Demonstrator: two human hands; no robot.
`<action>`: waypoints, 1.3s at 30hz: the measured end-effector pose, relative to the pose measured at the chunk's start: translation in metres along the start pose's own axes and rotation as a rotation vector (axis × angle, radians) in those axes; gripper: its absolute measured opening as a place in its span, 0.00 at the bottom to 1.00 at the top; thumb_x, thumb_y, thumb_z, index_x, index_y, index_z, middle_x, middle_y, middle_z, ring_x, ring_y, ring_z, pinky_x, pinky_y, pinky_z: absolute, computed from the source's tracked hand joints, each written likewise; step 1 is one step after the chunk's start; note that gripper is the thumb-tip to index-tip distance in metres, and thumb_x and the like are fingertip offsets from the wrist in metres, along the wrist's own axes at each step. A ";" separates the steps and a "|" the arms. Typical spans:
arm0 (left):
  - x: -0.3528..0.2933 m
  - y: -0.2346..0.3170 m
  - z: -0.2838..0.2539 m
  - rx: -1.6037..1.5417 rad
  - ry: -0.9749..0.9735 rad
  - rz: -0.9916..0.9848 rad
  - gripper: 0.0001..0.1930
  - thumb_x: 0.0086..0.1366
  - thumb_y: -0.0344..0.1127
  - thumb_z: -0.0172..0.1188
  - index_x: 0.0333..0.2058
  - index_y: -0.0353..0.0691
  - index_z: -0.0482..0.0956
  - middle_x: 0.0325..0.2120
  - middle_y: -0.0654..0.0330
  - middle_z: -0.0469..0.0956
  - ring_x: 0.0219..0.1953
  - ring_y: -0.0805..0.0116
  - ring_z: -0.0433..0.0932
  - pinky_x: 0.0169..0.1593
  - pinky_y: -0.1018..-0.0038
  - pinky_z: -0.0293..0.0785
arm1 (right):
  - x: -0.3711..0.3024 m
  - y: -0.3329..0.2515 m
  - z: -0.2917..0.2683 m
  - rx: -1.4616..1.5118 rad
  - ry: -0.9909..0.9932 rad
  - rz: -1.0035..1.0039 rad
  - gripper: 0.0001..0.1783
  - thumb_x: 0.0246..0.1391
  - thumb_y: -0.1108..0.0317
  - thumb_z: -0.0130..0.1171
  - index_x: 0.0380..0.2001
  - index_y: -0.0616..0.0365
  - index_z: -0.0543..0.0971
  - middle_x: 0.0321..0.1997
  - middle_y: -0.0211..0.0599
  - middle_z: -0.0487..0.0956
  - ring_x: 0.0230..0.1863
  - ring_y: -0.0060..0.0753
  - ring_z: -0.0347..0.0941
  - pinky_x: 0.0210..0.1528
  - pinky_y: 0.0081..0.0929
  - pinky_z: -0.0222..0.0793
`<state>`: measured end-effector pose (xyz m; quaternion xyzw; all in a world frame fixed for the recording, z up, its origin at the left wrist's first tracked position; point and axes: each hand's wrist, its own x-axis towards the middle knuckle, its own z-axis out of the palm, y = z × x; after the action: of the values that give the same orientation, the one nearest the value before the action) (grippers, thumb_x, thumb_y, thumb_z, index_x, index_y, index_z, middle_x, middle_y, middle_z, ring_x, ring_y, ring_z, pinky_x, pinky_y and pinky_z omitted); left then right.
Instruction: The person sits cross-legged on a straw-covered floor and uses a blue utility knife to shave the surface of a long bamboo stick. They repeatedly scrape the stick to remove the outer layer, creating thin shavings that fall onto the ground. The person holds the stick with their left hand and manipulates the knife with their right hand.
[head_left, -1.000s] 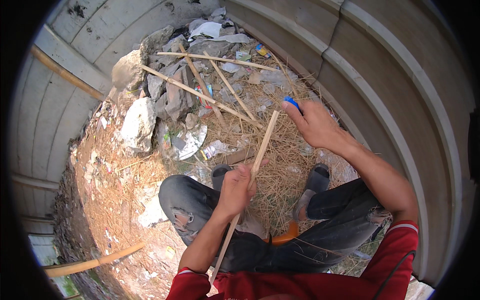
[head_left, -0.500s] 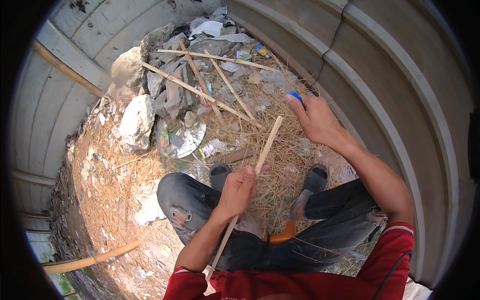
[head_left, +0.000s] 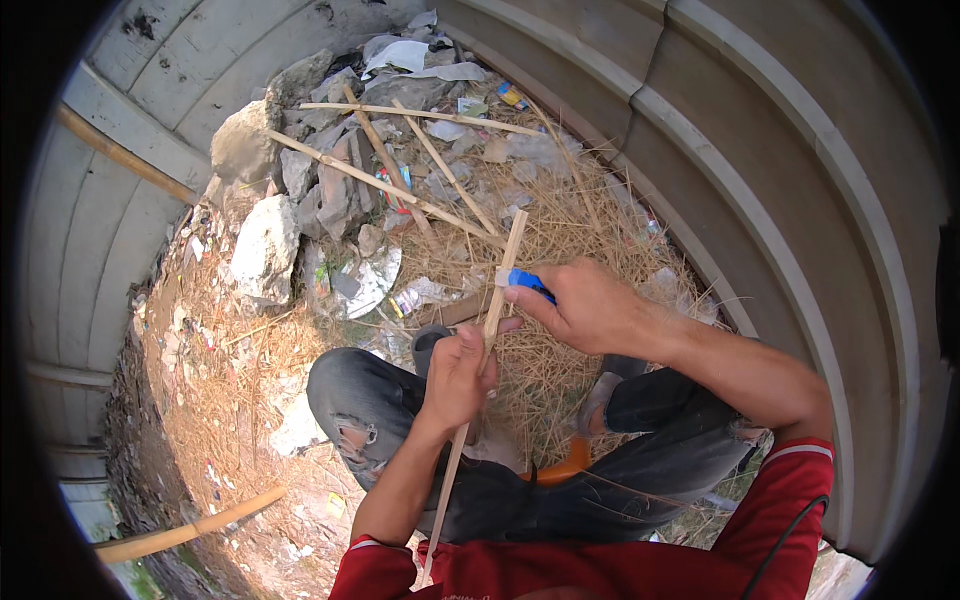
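**Two hands on one thin stick**

Two hands are busy here. Our left hand (head_left: 455,375) is closed tight around a long thin pale bamboo stick (head_left: 487,330). The stick runs from near our red shirt (head_left: 600,570) up past our knees, and its top end points at the trash pile. Our right hand (head_left: 590,305) is curled around a small blue-handled tool (head_left: 528,283) and presses it against the stick, just above our left hand.

We think the work on this stick is only partly done. The stick looks whole, and we cannot see any cut or peel on it. More long bamboo sticks (head_left: 400,190) lie crossed over the grey rocks (head_left: 262,245) and dry straw (head_left: 560,230) ahead. They look untouched, so a lot seems left.
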<state>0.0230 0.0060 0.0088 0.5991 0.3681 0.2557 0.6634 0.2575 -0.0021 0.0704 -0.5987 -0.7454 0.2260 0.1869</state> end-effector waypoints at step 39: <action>-0.001 -0.006 0.005 0.328 0.088 0.099 0.42 0.77 0.61 0.21 0.59 0.30 0.76 0.12 0.61 0.68 0.15 0.71 0.66 0.22 0.72 0.60 | -0.014 -0.002 0.013 0.125 -0.063 0.035 0.30 0.69 0.48 0.51 0.27 0.68 0.78 0.21 0.61 0.75 0.24 0.64 0.75 0.30 0.53 0.69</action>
<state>0.0258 0.0014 0.0033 0.7049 0.4037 0.2506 0.5266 0.2516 -0.0172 0.0609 -0.5913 -0.7248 0.2942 0.1965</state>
